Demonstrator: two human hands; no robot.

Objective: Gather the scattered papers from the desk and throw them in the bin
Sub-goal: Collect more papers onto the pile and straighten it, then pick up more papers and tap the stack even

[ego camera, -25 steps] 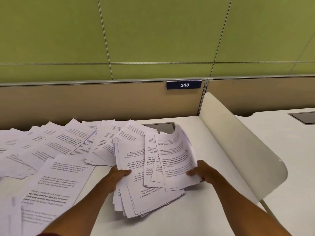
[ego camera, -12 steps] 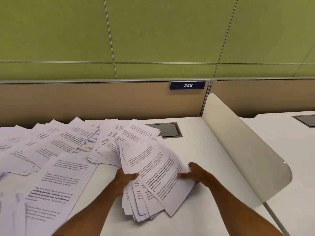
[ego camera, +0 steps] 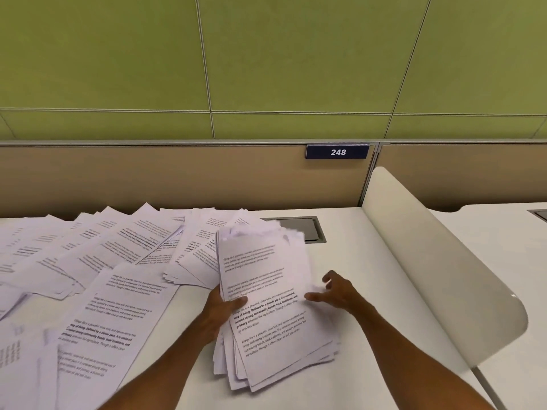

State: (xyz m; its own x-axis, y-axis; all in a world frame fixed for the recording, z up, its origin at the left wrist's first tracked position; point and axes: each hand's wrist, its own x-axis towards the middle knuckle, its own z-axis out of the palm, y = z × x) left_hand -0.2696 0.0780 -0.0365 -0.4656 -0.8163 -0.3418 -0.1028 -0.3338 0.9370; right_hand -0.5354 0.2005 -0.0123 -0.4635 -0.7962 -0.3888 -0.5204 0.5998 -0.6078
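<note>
One gathered stack (ego camera: 266, 309): left hand (ego camera: 220, 310) is clamping its edge; right hand (ego camera: 336, 292), fingers spread, is touching it.

Green panelled wall (ego camera: 296, 54) above, tan partition (ego camera: 148, 179) along the back, dark blue number plate (ego camera: 337, 151) reading 248 near its top edge, grey cable hatch (ego camera: 310, 227) set flush, curved cream divider (ego camera: 429, 261) at right, second hatch (ego camera: 540, 215) at far right edge.
</note>
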